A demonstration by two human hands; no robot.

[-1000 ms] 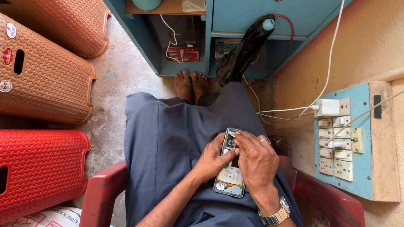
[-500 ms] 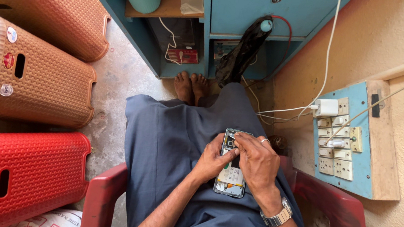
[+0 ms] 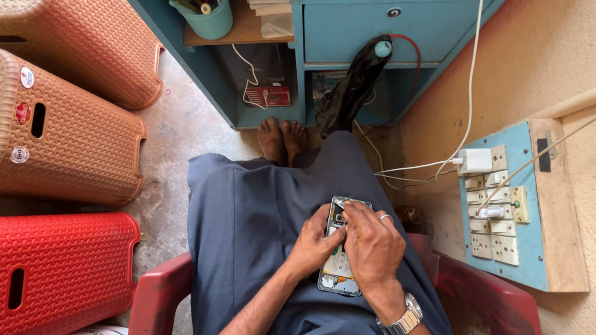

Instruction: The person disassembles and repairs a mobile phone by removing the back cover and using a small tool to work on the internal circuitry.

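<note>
Resting the opened phone (image 3: 339, 266) on your lap at lower centre of the frame keeps it steady. Your left hand (image 3: 316, 243) grips its left edge so it cannot slide, while your right hand (image 3: 371, 244) lies over it, fingertips (image 3: 349, 210) pressed near the top end, closed on nothing.

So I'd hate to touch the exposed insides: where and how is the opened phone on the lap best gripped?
By its two long edges, coming from above, is probably best. The opened phone lies flat on the lap, internals up, lengthwise away from the body. The left hand already braces its left edge; the right hand covers the right side, fingertips on the upper part.
</note>
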